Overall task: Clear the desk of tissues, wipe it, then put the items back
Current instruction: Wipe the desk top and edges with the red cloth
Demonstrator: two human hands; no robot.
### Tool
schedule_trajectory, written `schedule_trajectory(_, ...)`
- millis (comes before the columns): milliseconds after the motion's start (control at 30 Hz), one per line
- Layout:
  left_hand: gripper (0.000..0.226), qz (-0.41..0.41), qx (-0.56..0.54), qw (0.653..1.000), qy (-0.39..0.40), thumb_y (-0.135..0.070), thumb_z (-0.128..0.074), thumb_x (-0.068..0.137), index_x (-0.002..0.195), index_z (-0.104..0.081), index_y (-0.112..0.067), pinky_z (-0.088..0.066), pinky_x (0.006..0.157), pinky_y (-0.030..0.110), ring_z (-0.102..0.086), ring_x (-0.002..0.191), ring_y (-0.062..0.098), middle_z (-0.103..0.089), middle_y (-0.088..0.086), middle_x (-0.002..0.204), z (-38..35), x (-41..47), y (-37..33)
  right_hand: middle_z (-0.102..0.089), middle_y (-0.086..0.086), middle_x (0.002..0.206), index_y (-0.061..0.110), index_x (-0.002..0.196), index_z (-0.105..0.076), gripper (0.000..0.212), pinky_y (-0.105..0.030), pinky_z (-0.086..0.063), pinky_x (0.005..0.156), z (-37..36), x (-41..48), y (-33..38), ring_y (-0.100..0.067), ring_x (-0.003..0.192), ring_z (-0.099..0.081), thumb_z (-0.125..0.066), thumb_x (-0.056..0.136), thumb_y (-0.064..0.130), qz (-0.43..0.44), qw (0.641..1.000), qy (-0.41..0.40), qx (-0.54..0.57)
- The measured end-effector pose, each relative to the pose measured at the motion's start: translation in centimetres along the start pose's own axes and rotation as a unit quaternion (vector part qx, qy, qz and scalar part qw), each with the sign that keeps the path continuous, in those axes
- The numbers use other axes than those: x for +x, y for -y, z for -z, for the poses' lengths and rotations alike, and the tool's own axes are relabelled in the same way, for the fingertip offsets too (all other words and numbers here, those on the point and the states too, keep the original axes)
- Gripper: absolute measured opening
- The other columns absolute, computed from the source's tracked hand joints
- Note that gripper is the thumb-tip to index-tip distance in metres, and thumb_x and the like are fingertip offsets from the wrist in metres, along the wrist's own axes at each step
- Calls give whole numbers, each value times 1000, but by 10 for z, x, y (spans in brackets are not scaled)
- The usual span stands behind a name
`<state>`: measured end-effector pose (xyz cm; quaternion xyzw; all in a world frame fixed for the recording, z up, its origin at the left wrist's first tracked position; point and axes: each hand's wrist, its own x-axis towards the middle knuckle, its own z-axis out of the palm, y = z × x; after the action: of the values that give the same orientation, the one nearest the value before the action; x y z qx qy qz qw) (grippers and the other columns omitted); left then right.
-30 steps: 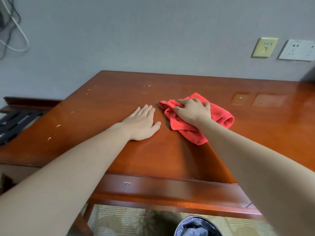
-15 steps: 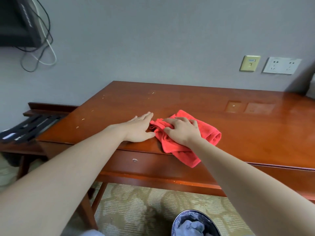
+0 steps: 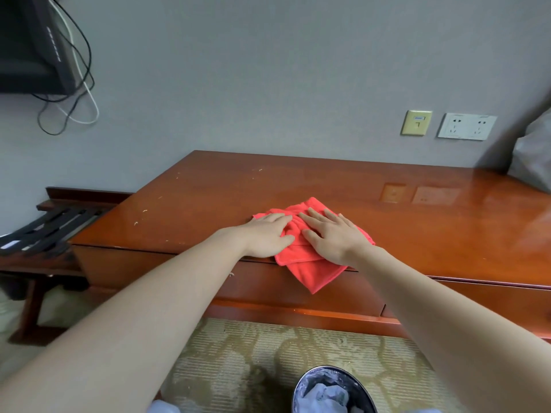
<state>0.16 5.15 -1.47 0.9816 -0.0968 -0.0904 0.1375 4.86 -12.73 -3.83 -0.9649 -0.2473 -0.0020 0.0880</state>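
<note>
A: Surroundings?
B: Pale specks (image 3: 136, 223) on the surface (image 3: 432, 234), left part. Grey bag (image 3: 533, 162) at its far right. Luggage rack (image 3: 44, 231) beside it, left.
A: Cloth?
B: Red cloth (image 3: 310, 272), rumpled, at the near edge, one corner hanging over. Left hand (image 3: 265, 236) and right hand (image 3: 334, 236) flat on it, grip wide, fingers straight.
A: Bin?
B: Bin (image 3: 328, 368) on the floor (image 3: 238, 353) below, crumpled tissues (image 3: 323, 394) inside.

Soft, even light is filling the scene. Glare is shining off the desk (image 3: 465, 234) at right. Edges are bowing.
</note>
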Motion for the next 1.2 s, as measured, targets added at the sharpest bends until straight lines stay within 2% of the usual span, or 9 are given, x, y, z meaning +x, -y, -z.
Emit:
schedule_trajectory(100,72,19,27,999,-2,-55,-29,102,159,-4,-19,-5,123,39,0,152,19,1,-1,166,-7,9,-1,-4,12,163,39,154,-10,54,-39,2,122,2,1,-3,-16,151,0,-18,102,51,-2,1000,21,-16)
schedule_trajectory(233,72,17,34,999,-12,-51,-30,103,158,-1,-15,-6,124,40,3,152,20,2,2,166,-11,25,0,-3,14,163,41,154,-6,54,-38,3,122,-2,11,-8,-13,151,1,-13,102,52,-5,999,24,-25)
schedule_trajectory(467,63,1,26,999,-35,-46,-23,106,158,-1,-18,-5,122,37,3,152,17,2,-2,166,-6,71,19,-3,13,163,40,154,-6,53,-37,3,121,-6,60,-24,-12,150,2,-13,103,50,-17,999,18,-26)
schedule_trajectory(733,63,0,37,998,-48,-49,-21,105,158,-3,-21,-9,123,41,-1,152,16,0,-3,166,23,189,60,-8,10,163,37,155,-12,53,-40,0,121,-3,172,-63,-15,151,-3,-15,103,48,-26,999,2,-25)
schedule_trajectory(933,62,-3,62,996,-66,-48,-18,105,159,-4,-19,-7,122,39,-6,152,17,-3,-1,166,50,300,97,-13,9,162,36,155,-16,53,-41,-2,120,-2,286,-105,-15,150,-6,-16,103,47,-25,999,-15,-29)
schedule_trajectory(1200,62,0,64,997,-44,-48,-18,105,158,-3,-19,-3,123,45,-4,152,19,-3,0,166,76,394,133,-12,8,163,34,155,-15,53,-42,-1,121,1,378,-131,-16,150,-5,-17,103,45,-43,999,0,-22)
